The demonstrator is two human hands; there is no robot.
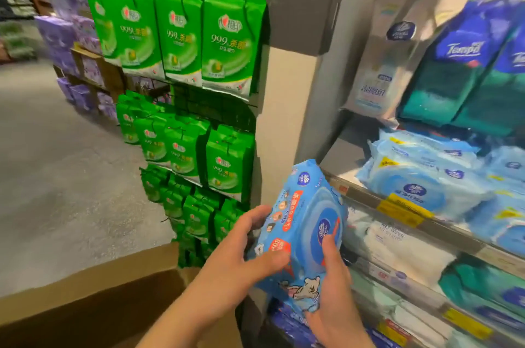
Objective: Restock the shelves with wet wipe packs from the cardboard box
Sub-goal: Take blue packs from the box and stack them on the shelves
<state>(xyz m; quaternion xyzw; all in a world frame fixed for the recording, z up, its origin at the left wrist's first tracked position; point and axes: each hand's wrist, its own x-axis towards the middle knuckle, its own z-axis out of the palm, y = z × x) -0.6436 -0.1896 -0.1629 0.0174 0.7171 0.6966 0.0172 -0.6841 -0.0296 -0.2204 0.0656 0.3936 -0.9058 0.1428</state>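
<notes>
Far left, purple packs (61, 35) stacked along the aisle floor's edge, blurred. Next, a wire rack (216, 107) hung with rows of green packs (227, 46), top row at head height, lower rows running down toward the floor. Bottom left corner, open cardboard box (93, 288), one flap raised; its inside is not visible. Over the box's right edge, left hand (241, 251) grips the left side of a blue wet wipe pack (301, 234): fingers curled round the pack's left edge, thumb pressed on its front face near the red label. Pack is held tilted, top end leaning right toward the shelf, in the air just in front of the shelf's left front corner, not resting on anything. Right hand (331, 299) holds the pack's lower end from below, thumb laid up the front over the round lid, the other fingers behind and out of sight. Right of the pack, the middle shelf (366, 200) carries pale blue wipe packs (420, 174) stacked toward its front edge, yellow price tags (403, 209) on the edge strip. Shelf above holds a white pack (380, 63) and dark blue tissue packs (460, 63). Shelves below hold white and teal packs, blurred.
</notes>
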